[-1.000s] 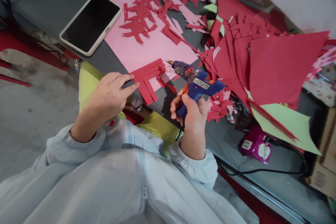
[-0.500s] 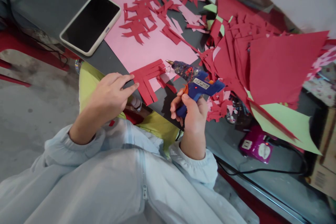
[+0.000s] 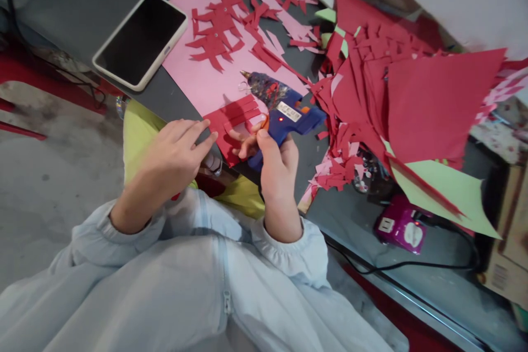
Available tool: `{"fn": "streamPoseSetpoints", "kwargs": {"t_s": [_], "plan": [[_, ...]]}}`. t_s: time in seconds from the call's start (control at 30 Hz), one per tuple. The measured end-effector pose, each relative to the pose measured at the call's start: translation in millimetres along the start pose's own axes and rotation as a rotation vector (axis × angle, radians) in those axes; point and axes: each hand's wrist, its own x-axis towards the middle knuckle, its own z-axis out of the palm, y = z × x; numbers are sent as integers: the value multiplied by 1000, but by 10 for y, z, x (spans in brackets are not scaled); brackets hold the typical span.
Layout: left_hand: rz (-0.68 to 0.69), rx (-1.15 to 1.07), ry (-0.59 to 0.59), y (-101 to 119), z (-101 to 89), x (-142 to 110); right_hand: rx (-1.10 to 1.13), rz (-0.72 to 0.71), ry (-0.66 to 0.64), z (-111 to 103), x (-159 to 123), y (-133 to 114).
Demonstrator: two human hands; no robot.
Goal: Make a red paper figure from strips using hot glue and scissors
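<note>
My right hand (image 3: 277, 168) is wrapped round the handle of a blue glue gun (image 3: 306, 116). The gun's nozzle points up and left above a pink sheet (image 3: 187, 78), and a small light glows on its side. Under the gun lies a red paper piece (image 3: 218, 124) cut into strips. Some fingers of the right hand reach out beside the handle to those strips. My left hand (image 3: 169, 148) lies with its fingers stretched out, the tips at the left edge of the red piece. The right hand and gun partly hide the red piece.
A phone (image 3: 142, 41) lies at the left on the dark table. Red cut-outs (image 3: 218, 25) rest on the pink sheet. Red paper sheets (image 3: 441, 104) and scraps are heaped at the right, near a purple box (image 3: 400, 225) with a black cable plugged into it.
My right hand has moved left with the glue gun, over the red piece, and some of its fingers now reach the strips. The left hand has stayed nearly still.
</note>
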Motion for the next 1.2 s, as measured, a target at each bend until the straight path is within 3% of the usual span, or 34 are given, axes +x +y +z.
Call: {"fn": "streamPoseSetpoints", "kwargs": {"t_s": [0.2,0.4,0.9,1.2], "plan": [[11,-3,-40,9,-61,19,-51,-30,-16,74,63,101],[-74,-137,-37,19,-106,30,-132,-49,-5,36,42,139],[-40,-95,-103,-2,-158,71,-172,-52,19,30,44,146],[-44,-42,-55,21,-125,65,-160,-52,9,26,35,154]]}}
